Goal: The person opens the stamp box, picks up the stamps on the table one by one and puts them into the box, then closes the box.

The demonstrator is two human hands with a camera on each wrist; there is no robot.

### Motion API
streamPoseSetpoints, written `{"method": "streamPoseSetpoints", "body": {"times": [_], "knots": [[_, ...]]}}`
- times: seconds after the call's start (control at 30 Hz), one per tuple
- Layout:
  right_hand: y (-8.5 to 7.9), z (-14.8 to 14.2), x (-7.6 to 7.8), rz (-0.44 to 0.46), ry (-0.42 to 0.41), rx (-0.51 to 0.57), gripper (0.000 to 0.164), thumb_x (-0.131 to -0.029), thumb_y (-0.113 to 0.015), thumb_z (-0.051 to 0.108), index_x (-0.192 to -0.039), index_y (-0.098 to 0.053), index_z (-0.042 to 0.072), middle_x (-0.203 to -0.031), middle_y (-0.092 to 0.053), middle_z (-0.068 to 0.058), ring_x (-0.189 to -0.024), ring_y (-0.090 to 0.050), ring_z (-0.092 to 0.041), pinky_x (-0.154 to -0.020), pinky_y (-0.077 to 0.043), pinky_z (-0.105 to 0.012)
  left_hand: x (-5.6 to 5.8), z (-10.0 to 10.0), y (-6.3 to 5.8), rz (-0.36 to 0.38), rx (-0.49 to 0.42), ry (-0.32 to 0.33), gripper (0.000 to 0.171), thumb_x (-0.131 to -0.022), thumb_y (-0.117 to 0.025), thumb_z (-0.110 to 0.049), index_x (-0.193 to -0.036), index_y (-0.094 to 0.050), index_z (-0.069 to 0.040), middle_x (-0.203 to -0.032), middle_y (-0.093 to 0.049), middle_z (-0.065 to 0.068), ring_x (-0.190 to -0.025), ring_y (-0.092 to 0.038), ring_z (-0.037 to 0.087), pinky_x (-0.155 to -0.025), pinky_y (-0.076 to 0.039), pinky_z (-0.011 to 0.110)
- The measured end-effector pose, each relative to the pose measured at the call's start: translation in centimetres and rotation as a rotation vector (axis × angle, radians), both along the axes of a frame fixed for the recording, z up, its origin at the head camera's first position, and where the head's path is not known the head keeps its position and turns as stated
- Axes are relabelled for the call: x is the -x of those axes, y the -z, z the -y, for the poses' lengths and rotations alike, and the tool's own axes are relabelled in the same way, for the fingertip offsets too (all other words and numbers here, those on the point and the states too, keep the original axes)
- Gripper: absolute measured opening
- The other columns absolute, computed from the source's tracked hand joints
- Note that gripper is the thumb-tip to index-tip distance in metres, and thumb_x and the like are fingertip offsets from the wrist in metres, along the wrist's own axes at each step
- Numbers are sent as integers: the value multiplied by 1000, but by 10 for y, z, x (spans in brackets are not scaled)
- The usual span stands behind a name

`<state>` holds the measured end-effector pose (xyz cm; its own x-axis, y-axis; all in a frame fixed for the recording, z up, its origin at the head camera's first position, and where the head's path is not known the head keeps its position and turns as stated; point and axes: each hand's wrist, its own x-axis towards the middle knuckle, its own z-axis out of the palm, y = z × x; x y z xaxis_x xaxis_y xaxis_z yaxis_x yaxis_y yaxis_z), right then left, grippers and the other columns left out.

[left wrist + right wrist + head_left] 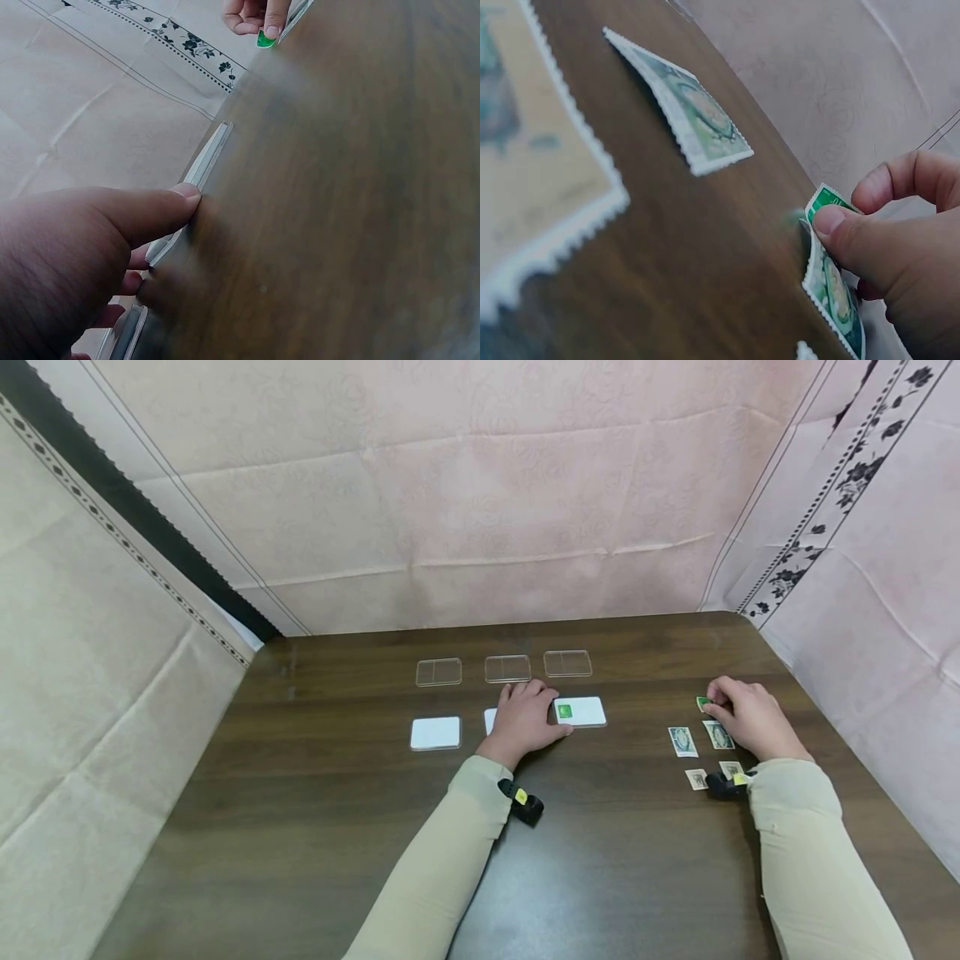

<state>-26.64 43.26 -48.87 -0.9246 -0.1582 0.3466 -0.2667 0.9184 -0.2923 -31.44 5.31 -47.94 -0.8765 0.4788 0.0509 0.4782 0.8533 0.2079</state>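
My left hand (522,718) holds the left end of a flat white card case (588,712), thumb at the near edge and fingers toward the far edge. A green stamp (566,711) lies on that case near its left end. At the right, my right hand (752,717) pinches another green stamp (826,198) between thumb and index finger. Just under this stamp, in the right wrist view, is a blue-green stamp (838,300) with a serrated edge. A second blue-green stamp (697,112) lies beside it on the table.
Two small pale stamps (697,779) lie nearer on the wooden table (615,877). A white case (436,733) sits at the left; another (490,720) is partly under my left hand. Three clear plastic lids (567,663) line the back, before a hanging cloth (480,502).
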Motion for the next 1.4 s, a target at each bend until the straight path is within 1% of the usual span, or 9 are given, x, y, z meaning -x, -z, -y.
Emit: {"method": "streamPoseSetpoints", "body": {"times": [0.1, 0.23, 0.43, 0.5, 0.63, 0.83, 1.1, 1.3, 1.4], "knots": [[0, 0, -1, -12, -12, 0, 19, -90, -75, 7, -93, -57, 11, -74, -57, 1, -66, -47, -20, -63, -38, -40, 0, 0, 0, -4, -3, 0, 69, -90, -63, -65, -143, -56, -21, -142, -51, 0, -136, -43, 23, -119, -25, 53], [1, 0, -3, 11, 5, 25, 16, -92, -73, 7, -98, -59, 10, -77, -57, -1, -73, -48, -24, -66, -38, -44, 0, 0, 1, -4, -6, 0, 69, -90, -63, -65, -143, -56, -21, -143, -51, 0, -135, -44, 25, -119, -25, 54], [3, -1, -6, 55, 47, 127, 13, -98, -65, 5, -108, -58, 7, -89, -63, -12, -85, -56, -32, -75, -42, -53, 0, 0, 1, -1, -12, 1, 69, -90, -62, -65, -143, -56, -21, -142, -51, 0, -135, -44, 25, -119, -24, 54], [4, -1, -6, 53, 60, 157, 13, -99, -63, 5, -110, -56, 7, -92, -64, -15, -85, -58, -32, -75, -43, -53, 0, 0, 2, -1, -13, 1, 69, -90, -63, -65, -143, -56, -21, -142, -51, 0, -135, -44, 25, -119, -24, 54], [4, 1, -8, 37, 89, 202, 14, -102, -59, 8, -115, -53, 6, -96, -62, -16, -86, -58, -32, -75, -43, -51, 0, 0, 3, -3, -18, 1, 69, -90, -63, -65, -143, -56, -21, -142, -51, 0, -135, -43, 25, -119, -24, 54], [1, 4, -8, 43, 119, 262, 15, -106, -51, 14, -118, -52, 5, -91, -62, -13, -80, -55, -26, -74, -40, -46, 0, 0, 3, -5, -18, 1, 69, -90, -63, -65, -143, -56, -21, -142, -51, 0, -135, -43, 25, -119, -24, 54], [-1, 11, -8, 41, 162, 298, 16, -106, -50, 13, -119, -53, 4, -92, -64, -13, -78, -54, -17, -75, -38, -39, 0, 0, 4, -1, -18, 5, 69, -90, -63, -65, -143, -56, -21, -143, -51, 0, -135, -43, 26, -119, -24, 54], [-5, 22, -8, 21, 152, 332, 20, -106, -49, 13, -123, -52, 3, -94, -68, -15, -77, -53, -6, -74, -38, -31, 0, 0, 2, 8, -11, 0, 70, -90, -62, -66, -144, -55, -22, -144, -50, 0, -135, -42, 25, -120, -23, 54], [-8, 30, -7, 11, 144, 343, 20, -106, -49, 11, -123, -53, 1, -95, -68, -16, -79, -52, -5, -76, -38, -31, 0, 0, 1, 13, -20, 1, 70, -90, -63, -65, -144, -55, -21, -144, -50, 1, -135, -43, 25, -120, -23, 54]]}}
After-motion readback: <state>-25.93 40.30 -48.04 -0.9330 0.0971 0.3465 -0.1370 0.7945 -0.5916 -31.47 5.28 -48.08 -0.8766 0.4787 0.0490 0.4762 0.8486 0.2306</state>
